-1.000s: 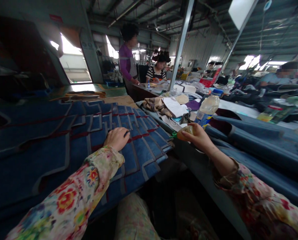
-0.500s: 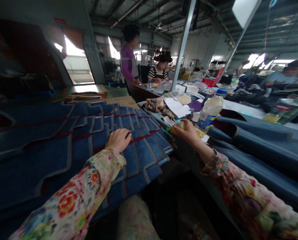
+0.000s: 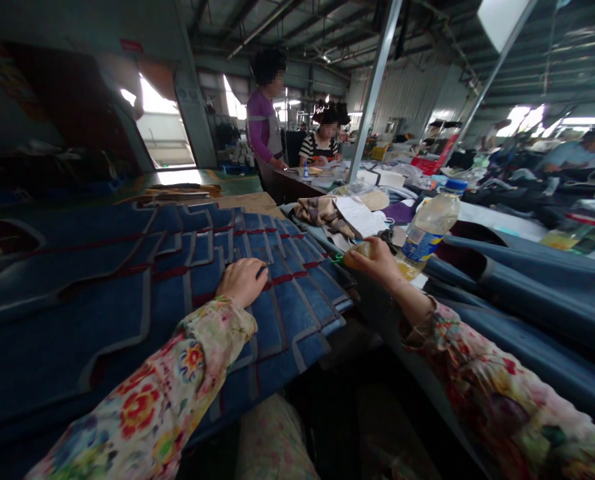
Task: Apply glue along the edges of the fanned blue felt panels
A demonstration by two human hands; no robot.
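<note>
My left hand rests on overlapping blue pieces with grey borders and dark red strips. Its fingers curl downward, and a small dark item shows at their edge, too little visible to name. Over the gap right of the blue pieces, my right hand is closed around a yellowish squeeze bottle with a green tip pointing left. Part of this bottle is hidden by the fingers. Just behind my right hand stands a clear plastic bottle with a blue cap and yellow liquid low inside.
Rolled blue material lies at the right. Papers and a patterned cloth lie beyond my hands. A metal post rises behind them. One person stands at a farther table; another in stripes sits there.
The whole view has shifted slightly, so everything appears a little farther right. Both hands keep nearly the same places and grips.
</note>
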